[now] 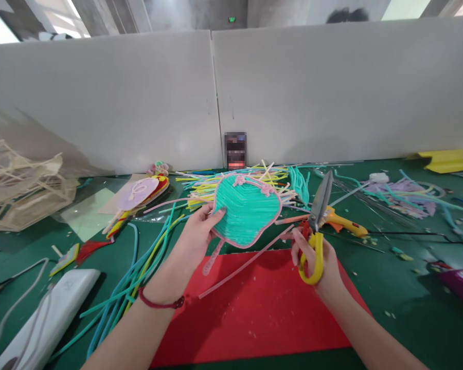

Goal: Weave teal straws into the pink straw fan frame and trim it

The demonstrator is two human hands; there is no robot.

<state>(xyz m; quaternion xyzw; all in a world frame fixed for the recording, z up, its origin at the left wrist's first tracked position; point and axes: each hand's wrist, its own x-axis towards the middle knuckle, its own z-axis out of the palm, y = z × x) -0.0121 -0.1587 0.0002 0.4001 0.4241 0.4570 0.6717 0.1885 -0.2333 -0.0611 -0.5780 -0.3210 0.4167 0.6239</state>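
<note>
A teal fan-shaped craft piece (249, 213) with a pink rim, small pink flowers and a short twisted pink handle (213, 258) hangs above the red sheet. My left hand (201, 226) is closed on its left edge, thumb on the front. Yellow-handled scissors (321, 200) sit in my right hand (310, 257), their blades pointing up and looking closed. The fingertips of this same hand also pinch one end of a thin pink strip (243, 266), which slants down left, apart from the fan's lower rim.
The red sheet (262, 318) lies on the green table. Behind the fan are bundles of coloured strips (200, 190). A yellow glue gun (345, 222) lies right, a white power strip (57, 313) left. Finished fans (139, 192) and a wooden stick model (27, 190) stand left.
</note>
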